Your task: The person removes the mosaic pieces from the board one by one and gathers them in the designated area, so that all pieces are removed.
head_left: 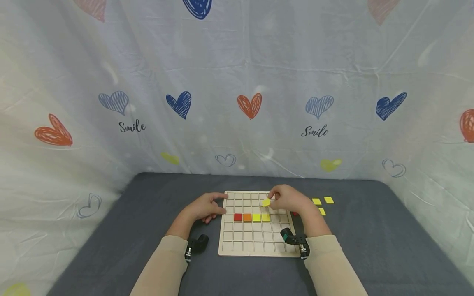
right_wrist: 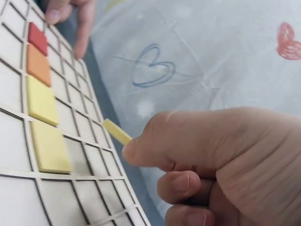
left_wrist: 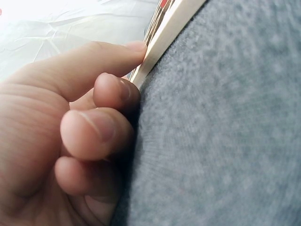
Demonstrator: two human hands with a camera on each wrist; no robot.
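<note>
A wooden grid board (head_left: 233,242) lies on the dark cloth. One of its rows holds a red tile (head_left: 238,217), an orange tile (head_left: 247,217) and two yellow tiles (right_wrist: 42,100) side by side. My right hand (head_left: 290,199) pinches another yellow tile (right_wrist: 116,131) between thumb and finger, tilted above the far part of the board. At the board's left edge my left hand (head_left: 203,207) touches the rim with thumb and index finger; its other fingers (left_wrist: 96,133) curl loosely beside the edge, holding nothing.
Several loose yellow tiles (head_left: 328,200) lie on the dark cloth (head_left: 370,238) right of the board. A red piece (head_left: 295,213) shows partly beside my right wrist. Behind the table hangs a pale curtain (head_left: 277,135) printed with hearts.
</note>
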